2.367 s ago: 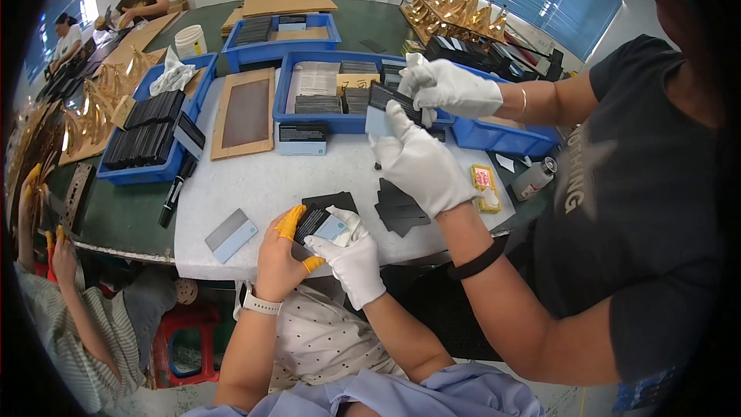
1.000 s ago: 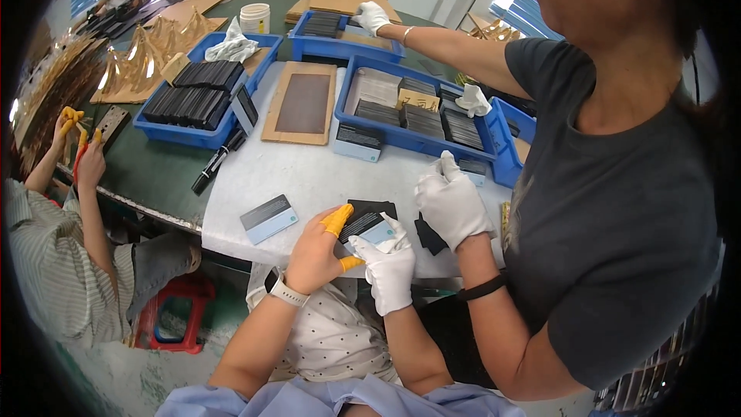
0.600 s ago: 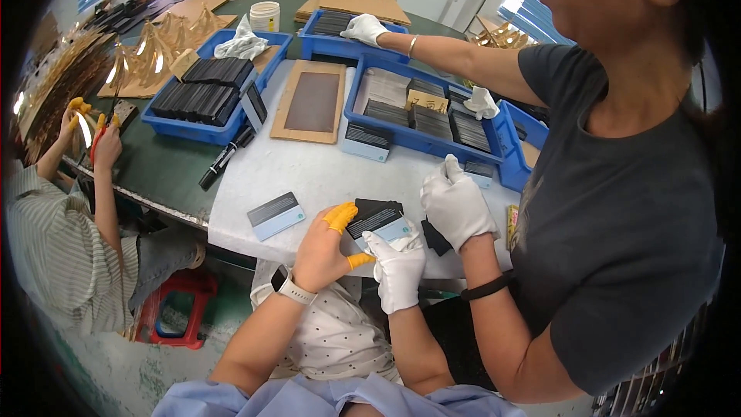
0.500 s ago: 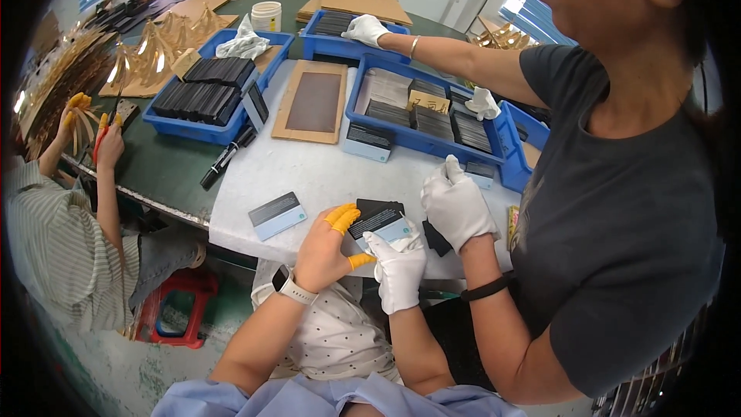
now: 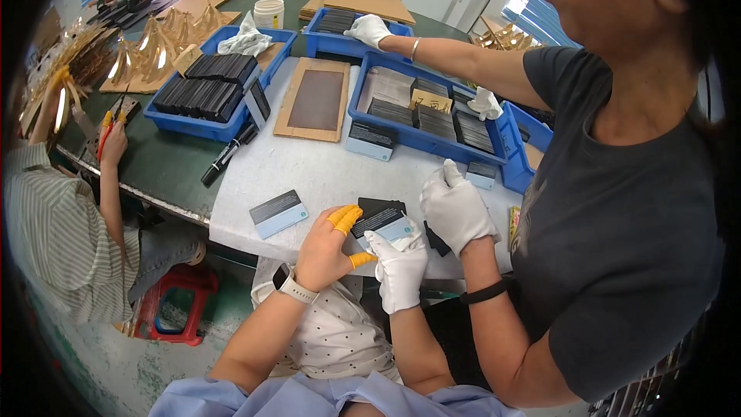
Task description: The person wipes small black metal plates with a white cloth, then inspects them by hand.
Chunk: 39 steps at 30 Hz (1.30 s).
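My left hand (image 5: 328,243), bare with orange finger cots and a watch on the wrist, and my right hand (image 5: 401,262), in a white glove, together hold a small black and light-blue box (image 5: 384,224) at the near edge of the white table mat (image 5: 309,170). A dark flat piece (image 5: 378,205) lies just behind the box. A second box of the same kind (image 5: 278,212) lies to the left of my left hand.
A co-worker in a dark shirt stands on the right, one gloved hand (image 5: 455,208) on the mat beside mine, the other (image 5: 369,29) at the far blue tray (image 5: 340,27). Blue trays (image 5: 201,100) (image 5: 417,116) hold dark packs. A brown board (image 5: 316,100), a black marker (image 5: 224,162) and a seated person at the left (image 5: 54,224) are near.
The co-worker's far hand has moved from the middle tray out to the far blue tray. My hands stay on the small box, turning it slightly. The view has shifted.
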{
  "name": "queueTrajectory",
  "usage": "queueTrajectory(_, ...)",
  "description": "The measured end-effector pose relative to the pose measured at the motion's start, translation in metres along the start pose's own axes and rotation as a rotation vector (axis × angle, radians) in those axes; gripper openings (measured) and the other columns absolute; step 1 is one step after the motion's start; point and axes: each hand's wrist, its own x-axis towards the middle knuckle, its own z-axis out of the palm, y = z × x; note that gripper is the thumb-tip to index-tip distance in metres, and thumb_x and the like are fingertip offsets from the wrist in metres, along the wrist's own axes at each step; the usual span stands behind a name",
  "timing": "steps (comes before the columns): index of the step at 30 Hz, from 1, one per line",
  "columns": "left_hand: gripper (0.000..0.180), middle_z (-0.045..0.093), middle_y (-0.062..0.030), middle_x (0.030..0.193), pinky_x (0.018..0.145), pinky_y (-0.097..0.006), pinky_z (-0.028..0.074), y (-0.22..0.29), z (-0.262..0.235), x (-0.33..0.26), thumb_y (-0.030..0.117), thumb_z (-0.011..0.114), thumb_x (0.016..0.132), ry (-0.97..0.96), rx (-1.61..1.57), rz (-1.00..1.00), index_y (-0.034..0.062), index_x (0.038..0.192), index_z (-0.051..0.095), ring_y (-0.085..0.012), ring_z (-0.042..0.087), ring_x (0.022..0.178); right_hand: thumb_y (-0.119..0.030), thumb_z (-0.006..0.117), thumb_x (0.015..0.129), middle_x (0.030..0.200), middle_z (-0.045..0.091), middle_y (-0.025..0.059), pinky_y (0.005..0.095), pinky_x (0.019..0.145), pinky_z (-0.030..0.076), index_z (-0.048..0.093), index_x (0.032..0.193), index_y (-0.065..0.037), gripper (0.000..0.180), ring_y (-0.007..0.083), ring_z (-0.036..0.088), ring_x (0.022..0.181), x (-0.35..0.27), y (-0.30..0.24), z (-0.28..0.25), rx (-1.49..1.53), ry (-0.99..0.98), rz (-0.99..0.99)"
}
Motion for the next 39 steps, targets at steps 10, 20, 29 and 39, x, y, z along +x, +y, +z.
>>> queueTrajectory(10, 0.074, 0.07, -0.0189, 0.127, 0.108, -0.044, 0.052, 0.004, -0.008, -0.011, 0.024, 0.097, 0.067, -0.007, -0.06, -0.038, -0.0014, 0.13, 0.067, -0.039, 0.06, 0.129, 0.018, 0.078, 0.085, 0.112, 0.071, 0.009, 0.0302, 0.072, 0.063, 0.059, 0.132, -0.003, 0.055, 0.0152, 0.072, 0.087, -0.01, -0.003, 0.007, 0.071, 0.015, 0.014)
queueTrajectory(20, 0.063, 0.071, -0.0189, 0.122, 0.107, -0.046, 0.05, 0.017, -0.035, -0.045, 0.019, 0.095, 0.069, 0.098, 0.021, -0.197, -0.0013, 0.123, 0.069, -0.0387, 0.063, 0.124, 0.007, 0.073, 0.095, 0.08, 0.059, -0.0006, 0.0234, 0.042, 0.039, 0.058, 0.116, -0.011, 0.032, 0.0086, 0.054, 0.053, 0.003, -0.014, 0.018, 0.099, 0.137, 0.017)
queueTrajectory(29, 0.059, 0.072, -0.0163, 0.118, 0.104, -0.045, 0.051, 0.021, -0.04, -0.054, 0.02, 0.095, 0.07, 0.224, 0.024, -0.298, 0.0006, 0.12, 0.071, -0.0369, 0.065, 0.12, 0.006, 0.081, 0.088, 0.078, 0.055, -0.0036, 0.0215, 0.048, 0.042, 0.057, 0.104, -0.01, 0.033, 0.004, 0.047, 0.056, -0.038, -0.014, 0.026, -0.164, 0.007, 0.03)
queueTrajectory(39, 0.064, 0.071, -0.017, 0.12, 0.103, -0.046, 0.05, 0.034, -0.041, -0.061, 0.022, 0.096, 0.069, 0.188, 0.093, -0.235, -0.0001, 0.122, 0.069, -0.0371, 0.065, 0.118, 0.008, 0.081, 0.086, 0.073, 0.056, -0.0006, 0.0221, 0.048, 0.042, 0.056, 0.095, -0.009, 0.032, 0.0063, 0.052, 0.055, -0.046, -0.024, 0.029, -0.094, 0.049, 0.063)
